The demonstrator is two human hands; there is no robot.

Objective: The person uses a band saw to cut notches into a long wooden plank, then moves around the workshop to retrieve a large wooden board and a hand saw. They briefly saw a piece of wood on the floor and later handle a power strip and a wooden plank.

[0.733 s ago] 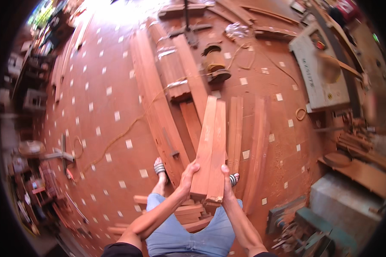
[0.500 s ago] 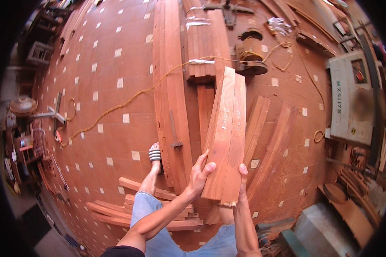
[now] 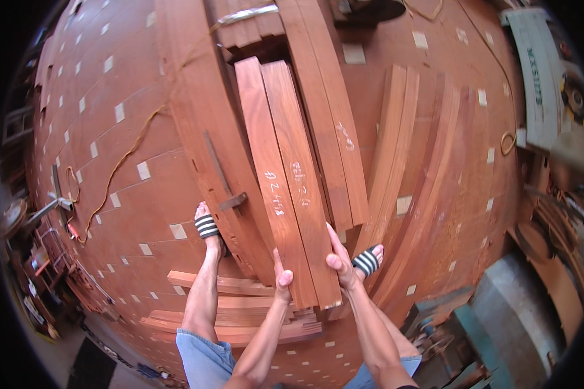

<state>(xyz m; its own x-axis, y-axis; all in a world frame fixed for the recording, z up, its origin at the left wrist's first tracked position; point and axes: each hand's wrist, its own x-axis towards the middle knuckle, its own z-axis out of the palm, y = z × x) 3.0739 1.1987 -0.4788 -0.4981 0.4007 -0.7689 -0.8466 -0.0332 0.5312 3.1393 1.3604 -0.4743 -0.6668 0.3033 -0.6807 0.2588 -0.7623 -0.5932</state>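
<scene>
two reddish wooden planks (image 3: 284, 181) are held side by side, their near ends clamped between both hands and their far ends reaching away over the floor. the left hand (image 3: 281, 279) is pressed against the left edge of the pair, thumb on top, fingers hidden beneath. the right hand (image 3: 339, 259) is closed on the right edge, its fingers laid along the wood. white chalk marks are seen on the upper faces of both planks. below them, long boards (image 3: 334, 123) are laid lengthwise on the tiled floor (image 3: 110, 162), with a further stack of boards (image 3: 402, 155) to the right. two feet in striped sandals (image 3: 207, 226) are planted either side of the planks. a yellow cord (image 3: 130, 149) is trailed across the floor at the left, and a pale machine (image 3: 538, 78) stands at the far right.
</scene>
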